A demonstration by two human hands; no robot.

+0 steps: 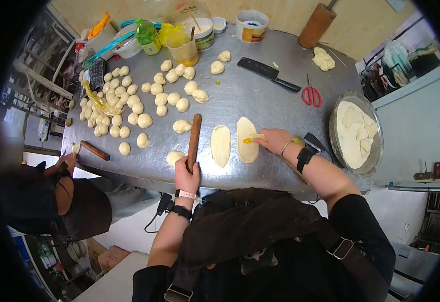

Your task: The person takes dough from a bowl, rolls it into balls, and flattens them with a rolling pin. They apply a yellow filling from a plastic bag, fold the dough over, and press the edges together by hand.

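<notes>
My left hand (pixel 186 174) grips the near end of a wooden rolling pin (pixel 195 136) that lies on the steel table (pixel 240 95). My right hand (pixel 275 140) holds a small yellow brush (pixel 253 138) with its tip on the right of two flattened oval dough pieces (pixel 247 139). The other oval (pixel 220 145) lies between the pin and that piece. A dough ball (pixel 174 157) sits just left of my left hand.
Several dough balls (pixel 129 105) cover the table's left half. A cleaver (pixel 268 74), red scissors (pixel 311 95) and a pan of flat dough (pixel 356 133) lie to the right. Tubs and cups (pixel 182 45) stand at the back. A person (pixel 64 196) sits at left with another rolling pin (pixel 95 150).
</notes>
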